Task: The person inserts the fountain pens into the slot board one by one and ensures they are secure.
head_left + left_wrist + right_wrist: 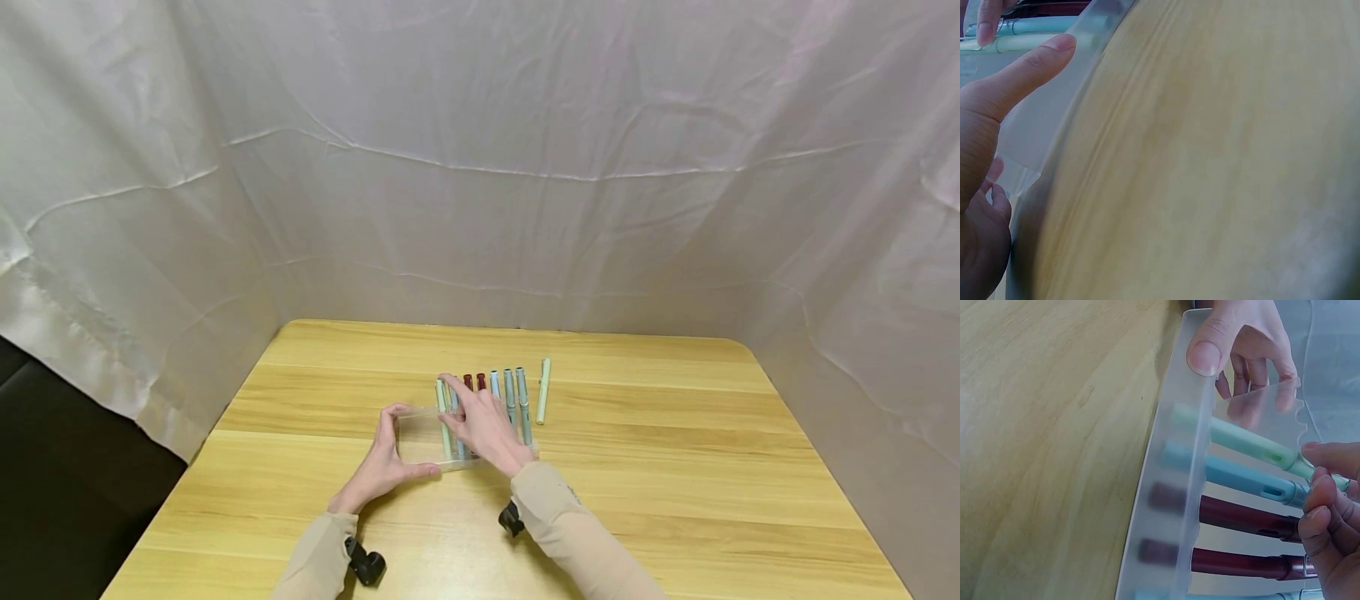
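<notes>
A clear, notched pen tray [418,435] lies on the table with several capped pens side by side in it. My left hand [384,461] grips its left end, the thumb [1041,65] along the near wall and the other fingers at the far side. With thumb and fingertips my right hand [486,423] pinches the leftmost pen, a light green one [1247,442], near its cap. Beside that pen lie a blue pen [1235,475] and two dark red pens [1244,517]. My right hand partly hides the pens in the head view.
Farther right in the tray are a light blue pen [495,383] and two grey-teal pens [523,408]. Another light green pen [543,392] lies on the wooden table [675,450] right of the tray. Pale curtains [480,225] hang around the table.
</notes>
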Available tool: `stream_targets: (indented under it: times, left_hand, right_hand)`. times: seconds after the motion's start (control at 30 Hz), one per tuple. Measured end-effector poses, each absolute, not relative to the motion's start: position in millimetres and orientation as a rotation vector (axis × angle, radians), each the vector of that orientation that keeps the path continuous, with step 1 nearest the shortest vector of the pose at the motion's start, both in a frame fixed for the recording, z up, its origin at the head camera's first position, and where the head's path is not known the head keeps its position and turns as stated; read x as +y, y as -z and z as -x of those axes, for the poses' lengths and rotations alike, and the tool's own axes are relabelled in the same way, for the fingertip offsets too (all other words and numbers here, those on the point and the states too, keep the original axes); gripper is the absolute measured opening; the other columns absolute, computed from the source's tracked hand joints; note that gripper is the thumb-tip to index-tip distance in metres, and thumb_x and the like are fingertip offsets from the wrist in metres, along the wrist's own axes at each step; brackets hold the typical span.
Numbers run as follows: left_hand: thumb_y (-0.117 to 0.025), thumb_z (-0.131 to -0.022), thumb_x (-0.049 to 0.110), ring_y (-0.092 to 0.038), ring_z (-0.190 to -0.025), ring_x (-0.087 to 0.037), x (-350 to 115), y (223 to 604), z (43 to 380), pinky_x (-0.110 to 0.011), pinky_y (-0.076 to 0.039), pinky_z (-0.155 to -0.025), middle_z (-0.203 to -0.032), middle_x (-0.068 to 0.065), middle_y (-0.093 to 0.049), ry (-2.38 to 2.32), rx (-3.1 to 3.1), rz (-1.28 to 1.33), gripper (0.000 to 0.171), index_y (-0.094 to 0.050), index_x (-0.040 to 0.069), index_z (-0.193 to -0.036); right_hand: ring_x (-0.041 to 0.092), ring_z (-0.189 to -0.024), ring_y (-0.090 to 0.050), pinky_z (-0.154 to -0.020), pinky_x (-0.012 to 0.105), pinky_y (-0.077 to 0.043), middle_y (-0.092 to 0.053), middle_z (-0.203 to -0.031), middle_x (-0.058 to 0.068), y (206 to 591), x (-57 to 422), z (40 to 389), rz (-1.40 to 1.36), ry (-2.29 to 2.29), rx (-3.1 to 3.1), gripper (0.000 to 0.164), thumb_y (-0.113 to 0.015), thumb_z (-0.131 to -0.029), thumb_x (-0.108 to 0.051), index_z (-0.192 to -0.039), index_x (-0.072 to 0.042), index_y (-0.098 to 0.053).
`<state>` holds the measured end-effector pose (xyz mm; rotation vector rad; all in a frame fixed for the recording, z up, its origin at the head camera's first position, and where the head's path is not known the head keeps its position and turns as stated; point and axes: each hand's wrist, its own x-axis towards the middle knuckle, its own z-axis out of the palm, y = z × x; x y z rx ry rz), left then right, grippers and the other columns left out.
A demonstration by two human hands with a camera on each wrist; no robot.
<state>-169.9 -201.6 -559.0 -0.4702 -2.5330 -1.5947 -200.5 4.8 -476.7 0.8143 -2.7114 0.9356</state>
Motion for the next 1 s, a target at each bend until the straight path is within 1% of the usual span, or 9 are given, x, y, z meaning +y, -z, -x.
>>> stream_targets:
  times: [0.17,0.27,0.43,0.57,0.73,0.8,1.0]
  left_hand:
    - [-0.097,-0.064,0.025,-0.029,-0.146,-0.043,-202.0,560.7,170.6,-0.069,-0.016,-0.123,-0.15,-0.02,-0.032,1.594,-2.524,0.477,0.106,-0.027,0.005,-0.141]
    - [-0.097,-0.064,0.024,-0.028,-0.146,-0.043,-202.2,561.5,171.1,-0.069,-0.015,-0.123,-0.15,-0.02,-0.031,1.596,-2.517,0.484,0.106,-0.027,0.005,-0.141]
    - [-0.096,-0.064,0.026,-0.028,-0.146,-0.044,-202.3,562.0,171.0,-0.069,-0.015,-0.123,-0.15,-0.021,-0.031,1.588,-2.515,0.493,0.107,-0.026,0.004,-0.141]
    - [-0.096,-0.063,0.027,-0.028,-0.146,-0.044,-201.4,560.8,170.6,-0.068,-0.016,-0.123,-0.15,-0.021,-0.031,1.59,-2.516,0.49,0.108,-0.025,0.003,-0.141]
    - [-0.097,-0.063,0.027,-0.031,-0.145,-0.044,-200.4,558.9,169.8,-0.068,-0.02,-0.123,-0.149,-0.02,-0.032,1.598,-2.522,0.477,0.108,-0.025,0.005,-0.141]
    - [-0.097,-0.062,0.027,-0.031,-0.145,-0.043,-200.4,558.6,169.7,-0.068,-0.021,-0.123,-0.149,-0.02,-0.032,1.604,-2.524,0.474,0.108,-0.026,0.006,-0.141]
    - [-0.097,-0.061,0.026,-0.029,-0.146,-0.042,-200.3,558.5,169.9,-0.067,-0.018,-0.124,-0.15,-0.019,-0.031,1.62,-2.525,0.462,0.109,-0.026,0.007,-0.142]
  right_hand:
    - [0.0,-0.043,-0.04,-0.04,0.012,-0.034,-0.058,-0.058,-0.007,477.2,5.9,199.9,-0.822,-0.961,-2.703,0.063,-0.075,-0.092,-0.02,-0.148,-0.015,-0.046]
    - [-0.001,-0.043,-0.04,-0.04,0.013,-0.035,-0.058,-0.059,-0.007,477.6,6.6,199.7,-0.819,-0.985,-2.71,0.065,-0.074,-0.092,-0.021,-0.15,-0.016,-0.045]
    - [-0.002,-0.046,-0.042,-0.044,0.013,-0.039,-0.058,-0.061,-0.008,479.0,8.3,199.4,-0.808,-1.025,-2.697,0.065,-0.074,-0.092,-0.021,-0.15,-0.018,-0.045]
    - [-0.002,-0.048,-0.044,-0.049,0.013,-0.044,-0.06,-0.062,-0.007,480.1,11.0,198.4,-0.812,-1.089,-2.655,0.063,-0.074,-0.091,-0.017,-0.148,-0.016,-0.047]
    - [-0.002,-0.048,-0.043,-0.05,0.013,-0.044,-0.061,-0.062,-0.004,481.1,16.0,195.7,-0.816,-1.179,-2.575,0.058,-0.074,-0.092,-0.014,-0.145,-0.008,-0.051]
    - [-0.003,-0.049,-0.043,-0.05,0.014,-0.045,-0.062,-0.063,-0.002,481.0,18.5,193.9,-0.804,-1.21,-2.543,0.057,-0.074,-0.091,-0.013,-0.143,-0.006,-0.052]
    - [-0.002,-0.054,-0.049,-0.052,0.015,-0.05,-0.065,-0.07,0.0,481.4,29.1,188.0,-0.697,-1.299,-2.476,0.054,-0.074,-0.09,-0.01,-0.14,-0.007,-0.055]
